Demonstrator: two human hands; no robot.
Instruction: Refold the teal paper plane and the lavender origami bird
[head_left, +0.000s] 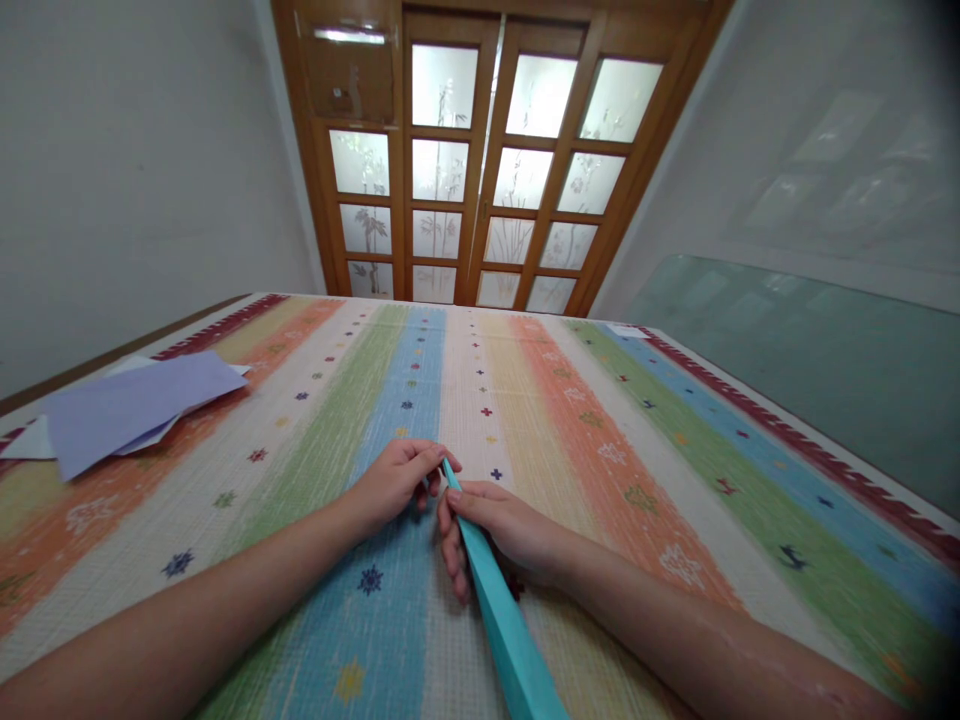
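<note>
Right at the centre, both hands meet on a long, narrow teal paper strip (501,612) that looks folded along its length. The left hand (395,482) pinches the far tip of the strip between thumb and fingertips, its grip clenched on the paper, with the wrist low and the forearm running back toward the lower left corner. The right hand (502,530) holds the strip just behind that tip, thumb on top and fingers curled under and beside it, so its grip is also closed on the paper. The right forearm stretches back toward the lower right. The two hands sit just beside each other, nearly touching at the strip's end. From there the strip slants back toward the wearer and leaves the view at the bottom edge, raised a little above the surface.

Beneath the hands lies a striped cloth (570,420) covering the tabletop, with bands of blue, green, orange, cream and yellow and small flower and cross marks. Well apart on the left side lie loose lilac paper sheets (131,408), overlapping. Beyond the far edge stand wooden doors with frosted glass panes (487,160), set between pale walls. A greenish glass panel (810,360) leans along the right wall.
</note>
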